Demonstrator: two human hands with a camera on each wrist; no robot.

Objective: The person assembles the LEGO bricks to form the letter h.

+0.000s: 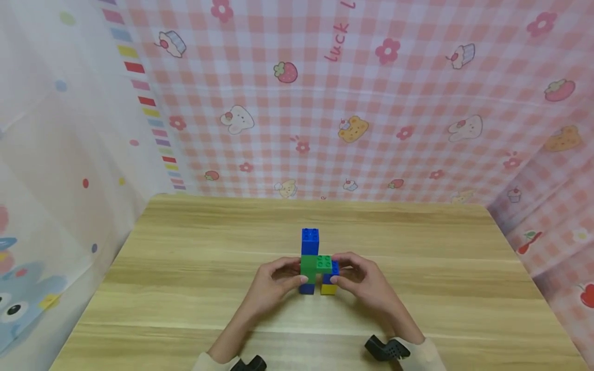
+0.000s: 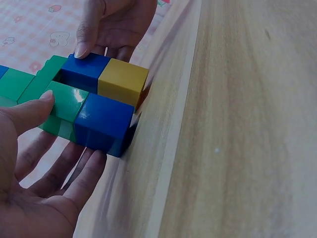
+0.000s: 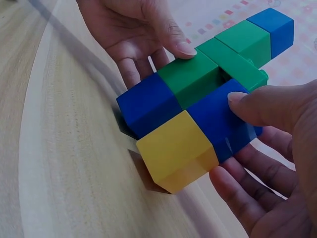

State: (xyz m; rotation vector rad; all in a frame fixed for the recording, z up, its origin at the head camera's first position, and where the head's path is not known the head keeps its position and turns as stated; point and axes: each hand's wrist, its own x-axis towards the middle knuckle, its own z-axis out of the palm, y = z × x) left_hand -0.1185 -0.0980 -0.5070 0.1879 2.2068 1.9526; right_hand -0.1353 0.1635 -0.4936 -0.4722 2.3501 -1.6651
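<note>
An assembly of toy building blocks stands upright between the two hands. Its taller column has a blue block on top, green blocks in the middle and a blue block at the bottom. A green studded block juts right from this column, over a shorter leg made of a blue block above a yellow block. My left hand grips the taller column at its green part, thumb on the near face. From the right, my right hand pinches the shorter leg's blue block.
Beneath the blocks is a wooden table. A pink checked cloth hangs behind its far edge, and a pale patterned curtain hangs at the left. Black devices are worn at the wrists.
</note>
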